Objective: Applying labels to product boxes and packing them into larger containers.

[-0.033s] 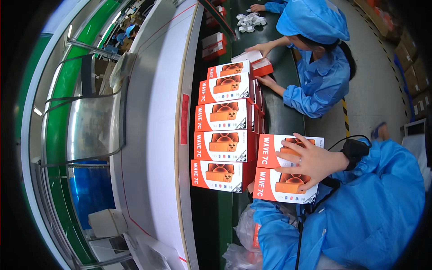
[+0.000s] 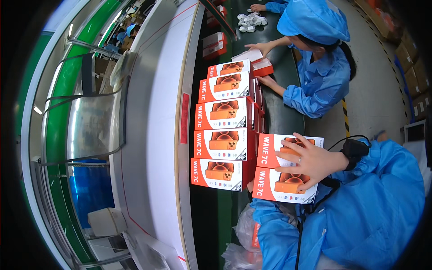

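In the head view, the stack of phone boxes has every picture face showing and turned the same way, which I'd guess helps the edges line up. Just right of the stack sit two more, an upper box and a lower box, side by side. The right hand is splayed across both, not clenched, probably so they don't slide apart. The left hand barely peeks out at the lower box's left edge; can't tell if it's gripping or just propping. Past the stack's far end, a co-worker has both hands at an open red box, presumably to steady it. Plastic bags lie on the near side of the stack, clear of it.
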Motion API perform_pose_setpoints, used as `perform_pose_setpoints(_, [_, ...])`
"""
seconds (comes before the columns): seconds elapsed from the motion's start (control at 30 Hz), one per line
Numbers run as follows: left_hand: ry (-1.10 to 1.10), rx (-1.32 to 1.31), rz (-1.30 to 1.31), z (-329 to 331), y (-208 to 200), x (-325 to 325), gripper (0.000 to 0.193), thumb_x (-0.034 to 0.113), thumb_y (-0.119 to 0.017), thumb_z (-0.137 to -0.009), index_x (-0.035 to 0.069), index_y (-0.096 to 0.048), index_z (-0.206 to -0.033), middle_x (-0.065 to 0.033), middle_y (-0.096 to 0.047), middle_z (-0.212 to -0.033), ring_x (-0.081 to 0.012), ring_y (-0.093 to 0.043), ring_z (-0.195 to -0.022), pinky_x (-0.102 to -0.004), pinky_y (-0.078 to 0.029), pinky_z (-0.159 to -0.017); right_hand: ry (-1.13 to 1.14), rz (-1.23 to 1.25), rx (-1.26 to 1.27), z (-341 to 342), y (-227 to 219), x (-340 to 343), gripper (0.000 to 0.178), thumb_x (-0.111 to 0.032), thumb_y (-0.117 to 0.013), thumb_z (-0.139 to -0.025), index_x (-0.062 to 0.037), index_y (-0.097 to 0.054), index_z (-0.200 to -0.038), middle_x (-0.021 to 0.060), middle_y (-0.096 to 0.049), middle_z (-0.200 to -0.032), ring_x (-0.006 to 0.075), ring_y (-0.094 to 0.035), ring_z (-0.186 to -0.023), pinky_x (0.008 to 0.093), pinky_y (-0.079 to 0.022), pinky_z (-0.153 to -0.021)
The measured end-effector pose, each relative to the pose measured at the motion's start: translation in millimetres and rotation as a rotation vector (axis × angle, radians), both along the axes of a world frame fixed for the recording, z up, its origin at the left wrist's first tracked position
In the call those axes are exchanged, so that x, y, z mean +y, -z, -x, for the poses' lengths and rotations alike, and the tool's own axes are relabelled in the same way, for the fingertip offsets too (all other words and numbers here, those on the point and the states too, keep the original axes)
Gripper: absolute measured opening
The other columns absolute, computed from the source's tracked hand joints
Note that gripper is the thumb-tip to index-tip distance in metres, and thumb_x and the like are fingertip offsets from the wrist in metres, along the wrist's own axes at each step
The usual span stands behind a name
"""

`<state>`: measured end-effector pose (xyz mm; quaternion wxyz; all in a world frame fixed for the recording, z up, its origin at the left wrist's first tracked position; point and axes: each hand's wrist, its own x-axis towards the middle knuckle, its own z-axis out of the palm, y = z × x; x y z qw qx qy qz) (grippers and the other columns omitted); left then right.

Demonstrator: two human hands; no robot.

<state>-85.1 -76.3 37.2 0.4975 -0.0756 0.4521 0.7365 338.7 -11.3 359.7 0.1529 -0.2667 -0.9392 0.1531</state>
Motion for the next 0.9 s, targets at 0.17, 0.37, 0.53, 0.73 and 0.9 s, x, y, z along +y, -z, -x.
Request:
perform_pose_setpoints(0.17, [-0.036,0.025,-0.028,-22.8,-13.3,-11.2,0.043,0.031,-0.037,-0.095,0.006,-0.050,-0.128,-0.0116,-0.057,-0.125,-0.0257,-0.055,-0.111,-0.0460,-0.039,-0.099,-0.029,-0.017,0.004,1.5,2.5,-3.8,0.074,-0.059,-0.062,-0.076,-0.0200,-0.043,-0.137,0.0212,-0.033,-0.144,0.0464,-0.023,-0.135,0.0692,-0.013,-0.103])
perform_pose_setpoints(0.37, [-0.145,0.148,-0.046,-91.5,-56.6,-43.3,0.043,0.031,-0.037,-0.095,0.006,-0.050,-0.127,-0.0117,-0.057,-0.124,-0.0257,-0.055,-0.110,-0.0458,-0.040,-0.099,0.089,0.204,0.225,-23.6,-15.8,23.8,0.053,-0.042,-0.055,-0.087,-0.0122,-0.048,-0.131,0.0187,-0.039,-0.137,0.0435,-0.023,-0.135,0.0589,-0.015,-0.107])
perform_pose_setpoints(0.53, [-0.276,0.309,0.012,-208.0,-121.5,-84.0,0.043,0.031,-0.036,-0.095,0.006,-0.050,-0.127,-0.0118,-0.057,-0.124,-0.0257,-0.056,-0.110,-0.0455,-0.040,-0.099,0.133,1.115,0.526,-48.3,76.9,90.4,0.052,-0.046,-0.041,-0.097,-0.0054,-0.048,-0.129,0.0088,-0.046,-0.132,0.0209,-0.036,-0.126,0.0377,-0.025,-0.108])
perform_pose_setpoints(0.73, [-0.424,0.420,0.108,-273.4,-178.8,-163.7,0.043,0.031,-0.036,-0.095,0.005,-0.050,-0.126,-0.0119,-0.058,-0.123,-0.0257,-0.056,-0.110,-0.0453,-0.040,-0.098,0.077,1.691,0.398,-15.5,107.6,29.6,0.068,-0.059,-0.034,-0.095,-0.0027,-0.044,-0.133,0.0131,-0.052,-0.132,0.0236,-0.057,-0.112,0.0350,-0.048,-0.094])
perform_pose_setpoints(0.9, [-0.463,0.420,0.136,-280.6,-174.4,-187.2,0.043,0.030,-0.035,-0.095,0.005,-0.050,-0.126,-0.0119,-0.058,-0.123,-0.0257,-0.056,-0.109,-0.0451,-0.040,-0.098,-0.102,1.634,0.306,-6.2,83.8,8.7,0.068,-0.058,-0.033,-0.096,-0.0022,-0.042,-0.134,0.0150,-0.051,-0.132,0.0246,-0.057,-0.112,0.0351,-0.048,-0.093])
